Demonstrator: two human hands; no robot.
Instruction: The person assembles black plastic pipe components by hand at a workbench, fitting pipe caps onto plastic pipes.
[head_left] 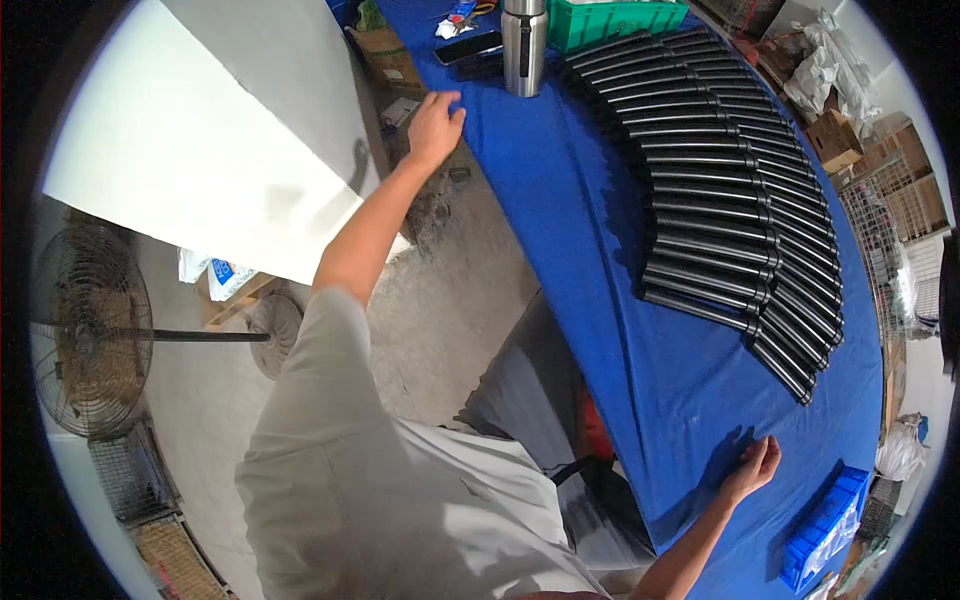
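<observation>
Desk w/ blue cloth takes up most of the rt side. The cloth hangs over the near edge, which is prob. why both hands sit on that edge.

White board leans at upper left, off the desk and clear of the work area.

Black tubes lie side by side in two overlapping rows along the far half of the desk. They touch each other, which likely stops them rolling and makes them easy to count.

Fan stands on the floor at left, well apart from the desk.

Green crate is at the top end, just beyond the tubes. Blue bin is at the bottom end, near the rt hand.

Steel flask stands upright near the crate, away from the tubes.

Left hand is at the cloth's edge up top, arm stretched out, fingers hooked over the edge. Can't tell if it's pinching the cloth.

Right hand rests on the cloth near the lower edge, fingers curled into a loose fist; nothing visible in it.

Phone lies flat beside the flask.
</observation>
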